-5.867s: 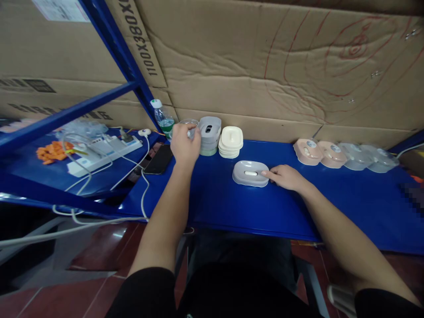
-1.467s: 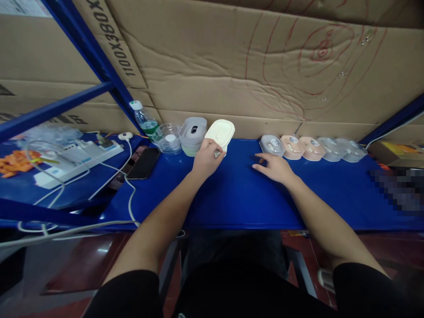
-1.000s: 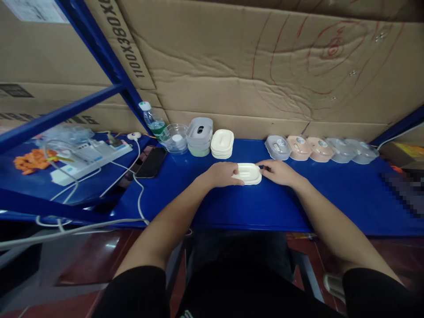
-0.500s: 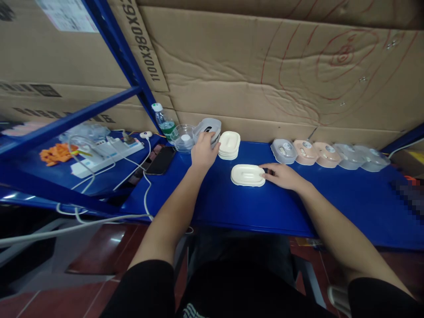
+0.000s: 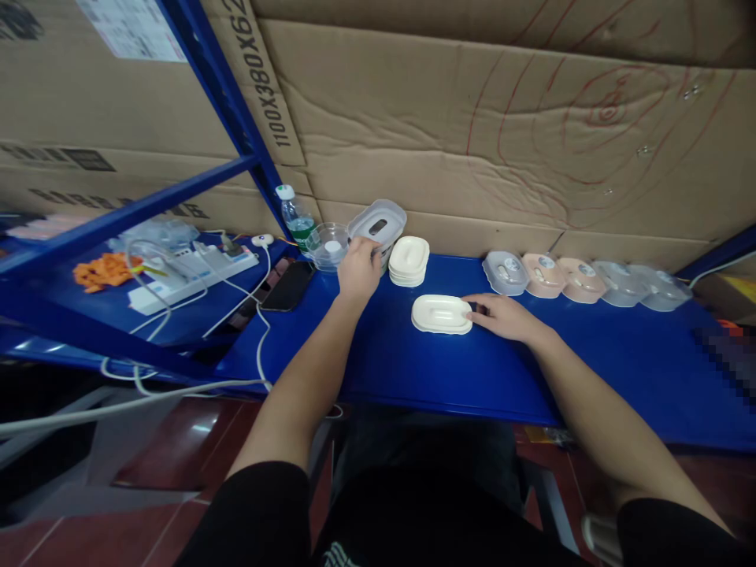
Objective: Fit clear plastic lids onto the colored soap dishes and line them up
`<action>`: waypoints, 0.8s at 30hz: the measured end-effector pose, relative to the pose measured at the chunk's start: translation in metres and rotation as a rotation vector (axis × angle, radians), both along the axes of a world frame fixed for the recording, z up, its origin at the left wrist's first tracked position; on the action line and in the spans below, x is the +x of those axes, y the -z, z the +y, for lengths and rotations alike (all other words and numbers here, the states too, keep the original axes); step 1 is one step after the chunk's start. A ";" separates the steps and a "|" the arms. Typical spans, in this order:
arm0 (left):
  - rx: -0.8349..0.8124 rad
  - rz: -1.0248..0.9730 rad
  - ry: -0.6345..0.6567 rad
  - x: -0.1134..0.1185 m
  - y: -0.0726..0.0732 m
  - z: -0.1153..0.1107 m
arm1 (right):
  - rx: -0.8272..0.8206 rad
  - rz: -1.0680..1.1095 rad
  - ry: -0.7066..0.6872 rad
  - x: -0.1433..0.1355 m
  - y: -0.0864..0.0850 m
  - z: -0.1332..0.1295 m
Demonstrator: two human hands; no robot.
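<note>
My left hand (image 5: 359, 269) is closed on the near edge of a grey translucent plastic cover (image 5: 390, 222) with a dark oval slot in its top. The cover is tilted, and other grey pieces show partly beneath it. Just right of it stands a stack of cream plastic bases (image 5: 409, 260). In front of me a cream oval base (image 5: 442, 313) lies flat on the blue table (image 5: 449, 378). My right hand (image 5: 497, 315) grips its right end between thumb and fingers.
Several finished-looking boxes, grey and pink (image 5: 582, 279), line the back right. A clear round tub (image 5: 328, 246), a water bottle (image 5: 296, 219) and a phone (image 5: 288, 285) are at the left. Beyond them lie a power strip (image 5: 192, 279) and cables. Cardboard (image 5: 413, 126) walls the back.
My left hand has drawn slightly back and left, and the grey cover has been raised and tilted, its slot now uncovered. My right hand still holds the cream base in place.
</note>
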State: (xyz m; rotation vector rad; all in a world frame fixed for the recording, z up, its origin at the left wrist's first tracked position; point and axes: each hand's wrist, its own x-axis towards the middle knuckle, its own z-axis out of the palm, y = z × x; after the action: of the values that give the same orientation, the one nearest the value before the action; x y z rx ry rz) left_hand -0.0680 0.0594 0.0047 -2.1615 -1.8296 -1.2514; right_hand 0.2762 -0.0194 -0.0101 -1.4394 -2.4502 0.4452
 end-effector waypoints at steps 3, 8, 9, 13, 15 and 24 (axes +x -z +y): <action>0.103 -0.028 0.091 0.006 -0.004 -0.006 | 0.020 0.015 0.014 -0.001 -0.001 -0.001; 0.181 -0.029 0.304 0.023 -0.012 -0.028 | 0.146 0.184 0.116 -0.003 0.002 0.000; 0.179 -0.012 0.369 0.027 -0.013 -0.033 | 0.191 0.234 0.144 -0.003 0.002 0.000; 0.092 0.133 0.624 0.039 -0.016 -0.051 | 0.346 0.397 0.263 0.000 0.004 0.001; -0.003 0.211 0.687 0.043 -0.017 -0.057 | 0.366 0.398 0.302 0.002 0.004 0.001; -0.174 0.187 0.617 0.049 -0.025 -0.068 | 0.336 0.372 0.408 -0.005 -0.007 -0.009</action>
State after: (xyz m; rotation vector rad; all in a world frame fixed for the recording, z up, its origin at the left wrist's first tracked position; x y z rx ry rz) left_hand -0.0187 -0.0083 0.0299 -2.9596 -1.2793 -0.9244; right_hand 0.2708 -0.0286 -0.0029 -1.4971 -1.7834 0.1787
